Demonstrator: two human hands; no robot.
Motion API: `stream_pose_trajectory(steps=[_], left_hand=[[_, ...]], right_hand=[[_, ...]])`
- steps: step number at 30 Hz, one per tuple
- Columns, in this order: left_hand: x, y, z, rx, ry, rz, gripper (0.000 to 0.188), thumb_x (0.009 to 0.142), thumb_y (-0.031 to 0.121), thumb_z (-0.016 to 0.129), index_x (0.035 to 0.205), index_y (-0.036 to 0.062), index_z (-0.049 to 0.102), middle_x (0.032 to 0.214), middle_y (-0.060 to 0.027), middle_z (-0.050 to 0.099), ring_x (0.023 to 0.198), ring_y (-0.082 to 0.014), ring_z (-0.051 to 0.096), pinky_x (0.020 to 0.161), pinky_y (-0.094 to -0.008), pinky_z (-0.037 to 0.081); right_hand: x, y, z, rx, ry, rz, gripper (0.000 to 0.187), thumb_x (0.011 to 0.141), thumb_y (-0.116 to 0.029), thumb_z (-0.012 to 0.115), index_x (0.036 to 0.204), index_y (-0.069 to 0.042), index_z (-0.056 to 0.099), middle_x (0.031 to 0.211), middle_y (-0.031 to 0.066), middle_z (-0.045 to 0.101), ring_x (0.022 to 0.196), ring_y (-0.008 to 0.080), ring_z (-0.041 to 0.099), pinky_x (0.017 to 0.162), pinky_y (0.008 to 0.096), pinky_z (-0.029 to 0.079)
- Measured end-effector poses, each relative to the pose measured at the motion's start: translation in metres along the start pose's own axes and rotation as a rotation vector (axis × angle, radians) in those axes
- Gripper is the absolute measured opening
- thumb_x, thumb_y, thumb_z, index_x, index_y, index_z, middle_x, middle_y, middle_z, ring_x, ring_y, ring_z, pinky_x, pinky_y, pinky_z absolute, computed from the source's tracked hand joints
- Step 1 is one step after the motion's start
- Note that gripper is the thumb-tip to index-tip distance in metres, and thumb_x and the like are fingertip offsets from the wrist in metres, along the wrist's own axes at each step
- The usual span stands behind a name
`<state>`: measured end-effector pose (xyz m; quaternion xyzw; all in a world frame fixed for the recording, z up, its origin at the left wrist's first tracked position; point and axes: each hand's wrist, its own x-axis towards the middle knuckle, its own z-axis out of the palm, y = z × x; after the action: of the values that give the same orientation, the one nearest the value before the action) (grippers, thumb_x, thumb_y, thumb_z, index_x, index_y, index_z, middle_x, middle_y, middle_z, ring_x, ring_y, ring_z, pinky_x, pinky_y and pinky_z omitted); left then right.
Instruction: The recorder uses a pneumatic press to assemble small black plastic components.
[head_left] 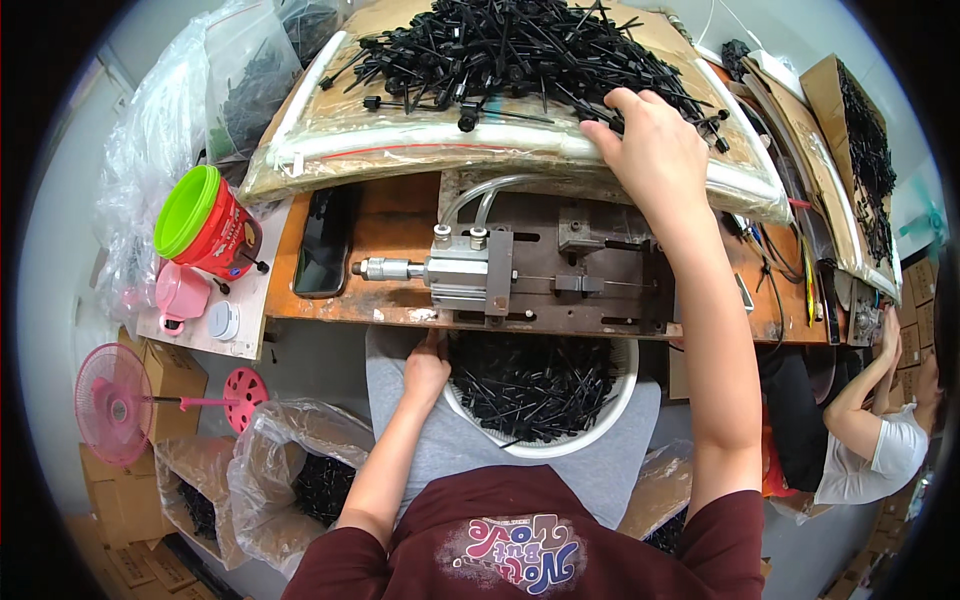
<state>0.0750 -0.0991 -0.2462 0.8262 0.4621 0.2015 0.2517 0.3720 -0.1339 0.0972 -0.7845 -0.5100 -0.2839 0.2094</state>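
My right hand (652, 142) reaches over the front edge of a heap of black plastic cable ties (500, 55). Its thumb and fingers are spread apart beside the ties, and I see no piece clearly gripped. My left hand (428, 370) is low, under the front edge of the workbench, beside the rim of a white basket (628, 395) on my lap. Its fingertips are partly hidden there. The basket holds many black ties. Between the hands, a metal clamping fixture (470, 275) with a cylinder and clear air tubes is mounted on the workbench. A small dark block (578, 285) stands on its thin rod.
A plastic-wrapped cardboard tray (330, 150) bears the heap. On the left stand a phone (325, 240), a red bucket (215, 225), a pink cup (182, 292) and a pink fan (115, 402). Open bags (290, 460) lie below. A co-worker (880, 440) sits at the right.
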Motion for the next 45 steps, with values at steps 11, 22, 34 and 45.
stream_pose_trajectory(steps=[11, 22, 34, 45], left_hand=[[-0.018, 0.02, -0.02, 0.052, -0.013, 0.014, 0.045, 0.087, 0.006, 0.057, 0.131, 0.001, 0.052, 0.119, -0.0267, 0.056, 0.102, -0.0437, 0.058, 0.086, -0.047, 0.05], [-0.075, 0.112, -0.108, -0.228, -0.041, 0.451, 0.047, 0.084, 0.003, 0.065, 0.13, 0.0028, 0.056, 0.123, -0.0163, 0.06, 0.108, -0.034, 0.058, 0.095, -0.0416, 0.044], [0.017, 0.256, -0.154, -0.89, -0.032, 0.532, 0.036, 0.087, -0.008, 0.06, 0.123, -0.0037, 0.06, 0.112, -0.0152, 0.061, 0.081, -0.0135, 0.064, 0.07, -0.0244, 0.055], [0.026, 0.261, -0.154, -0.633, 0.094, 0.676, 0.039, 0.081, -0.003, 0.069, 0.12, -0.0001, 0.063, 0.113, -0.0138, 0.063, 0.095, -0.025, 0.064, 0.081, -0.0341, 0.053]], right_hand=[[0.003, 0.021, 0.008, 0.302, 0.029, 0.018, 0.016, 0.074, -0.007, 0.07, 0.09, -0.004, 0.073, 0.088, 0.0133, 0.067, 0.087, 0.0316, 0.066, 0.082, 0.041, 0.052], [0.007, 0.064, -0.034, 1.042, -0.228, 0.369, 0.026, 0.079, -0.008, 0.072, 0.104, 0.0, 0.073, 0.083, 0.0032, 0.068, 0.077, 0.0098, 0.06, 0.078, 0.0242, 0.046], [-0.042, 0.061, -0.031, 1.339, -0.291, 0.5, 0.029, 0.082, -0.005, 0.073, 0.11, 0.002, 0.071, 0.093, 0.0053, 0.071, 0.082, 0.0082, 0.062, 0.079, 0.0219, 0.049], [-0.006, 0.066, -0.028, 1.516, -0.118, 0.409, 0.026, 0.087, -0.005, 0.069, 0.112, 0.002, 0.067, 0.103, 0.0067, 0.069, 0.094, 0.012, 0.064, 0.087, 0.0247, 0.048]])
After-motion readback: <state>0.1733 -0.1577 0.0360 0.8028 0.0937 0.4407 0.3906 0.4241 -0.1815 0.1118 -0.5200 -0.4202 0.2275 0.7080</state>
